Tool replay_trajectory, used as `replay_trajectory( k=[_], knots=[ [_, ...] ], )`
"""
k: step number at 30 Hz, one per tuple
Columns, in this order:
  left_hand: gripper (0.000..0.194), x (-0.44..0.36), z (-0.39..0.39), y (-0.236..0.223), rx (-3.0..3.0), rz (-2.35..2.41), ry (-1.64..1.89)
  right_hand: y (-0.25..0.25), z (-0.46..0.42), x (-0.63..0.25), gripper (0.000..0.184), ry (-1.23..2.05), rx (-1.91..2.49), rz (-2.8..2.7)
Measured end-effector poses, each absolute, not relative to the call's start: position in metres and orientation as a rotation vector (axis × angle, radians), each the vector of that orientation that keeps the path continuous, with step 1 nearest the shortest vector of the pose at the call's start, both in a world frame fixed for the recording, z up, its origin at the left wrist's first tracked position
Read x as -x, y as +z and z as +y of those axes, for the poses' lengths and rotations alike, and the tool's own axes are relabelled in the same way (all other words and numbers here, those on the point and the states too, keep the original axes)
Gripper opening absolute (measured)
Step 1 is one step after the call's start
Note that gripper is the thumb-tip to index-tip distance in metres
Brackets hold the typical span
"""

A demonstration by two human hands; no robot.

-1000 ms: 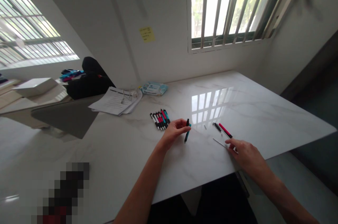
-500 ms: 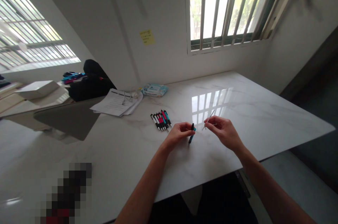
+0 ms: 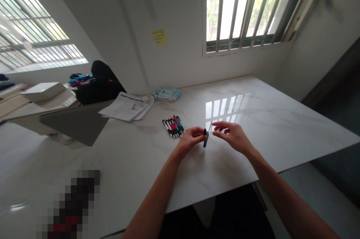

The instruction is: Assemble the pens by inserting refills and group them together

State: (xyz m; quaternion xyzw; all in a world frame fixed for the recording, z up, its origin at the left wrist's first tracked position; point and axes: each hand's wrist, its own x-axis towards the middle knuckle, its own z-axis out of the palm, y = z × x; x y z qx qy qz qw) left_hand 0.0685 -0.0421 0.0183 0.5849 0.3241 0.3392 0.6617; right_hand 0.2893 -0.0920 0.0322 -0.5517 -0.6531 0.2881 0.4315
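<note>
My left hand (image 3: 190, 139) pinches a teal and black pen barrel (image 3: 205, 138) just above the white marble table (image 3: 261, 126), its tip pointing down. My right hand (image 3: 232, 135) is close to it on the right and holds a thin pale refill (image 3: 209, 128) between thumb and forefinger, with the refill's lower end at the barrel's top. The other fingers of the right hand are spread. A row of several red, black and teal pens (image 3: 173, 125) lies on the table just left of my left hand.
A stack of printed papers (image 3: 126, 106) with glasses on top and a pack of wipes (image 3: 165, 93) lie at the table's back. A black bag (image 3: 98, 85) sits further left. A yellow sticky note (image 3: 159, 37) is on the wall beside a barred window.
My right hand picked the thin refill up from the table at the right and brought it left to the barrel held in my left hand. The left hand barely moved.
</note>
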Motion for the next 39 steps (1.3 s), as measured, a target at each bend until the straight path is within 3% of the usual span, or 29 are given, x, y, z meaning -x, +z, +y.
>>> replay_trajectory(
  k=[6,12,19,26,39],
  knots=[
    [0.031,-0.067,-0.038,0.016,-1.238,0.719,0.914,0.003,-0.08,-0.307,0.021,0.427,1.758,-1.777],
    [0.031,-0.066,-0.037,0.015,-1.279,0.796,0.844,-0.002,-0.07,-0.296,0.029,0.351,1.741,-1.985],
    [0.033,-0.063,-0.031,0.004,-1.277,0.935,0.782,0.013,-0.007,-0.304,0.014,0.871,1.294,-1.499],
    [0.033,-0.061,-0.03,0.002,-1.25,0.975,0.764,0.001,0.005,-0.293,0.031,1.324,0.914,-0.986],
    [0.031,-0.059,-0.027,0.002,-1.312,0.952,0.73,-0.004,-0.002,-0.286,0.036,1.411,0.934,-0.971]
  ],
)
